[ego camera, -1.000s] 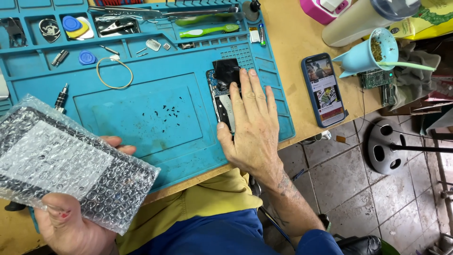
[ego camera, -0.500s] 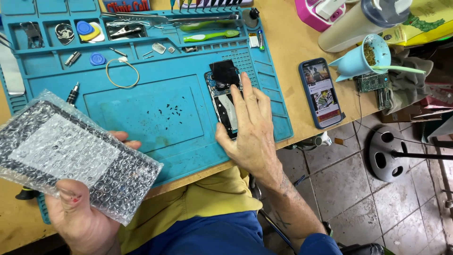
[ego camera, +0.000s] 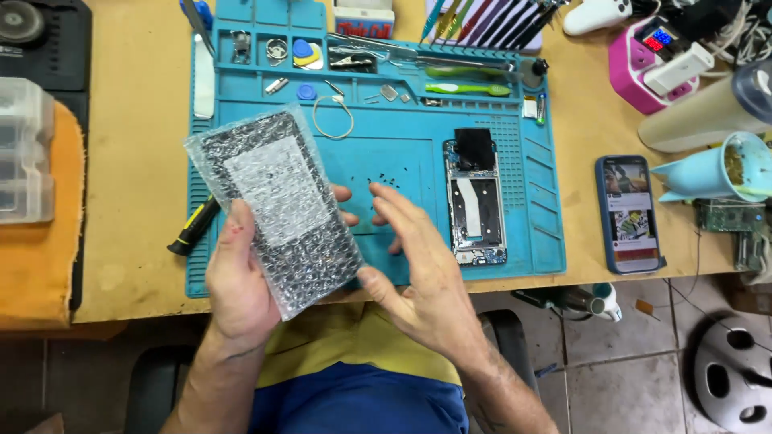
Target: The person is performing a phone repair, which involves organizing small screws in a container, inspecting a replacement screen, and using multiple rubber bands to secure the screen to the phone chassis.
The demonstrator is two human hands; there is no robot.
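On a wooden bench (ego camera: 137,161), left hand (ego camera: 241,281) grips a bubble-wrap packet (ego camera: 277,205); right hand (ego camera: 422,269) spread wide.

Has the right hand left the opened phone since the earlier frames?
Yes. The right hand has moved left off the opened phone on the blue mat, toward the bubble-wrapped package.

Repair bench over tiled floor, even bright light.
Light wooden bench (ego camera: 137,145) fills upper frame; teal work mat (ego camera: 539,233) across its centre. Orange cloth (ego camera: 36,241) at left edge. Grey tiled floor (ego camera: 635,362) lower right, dark grout lines, with a black perforated round object (ego camera: 736,374) in the corner.
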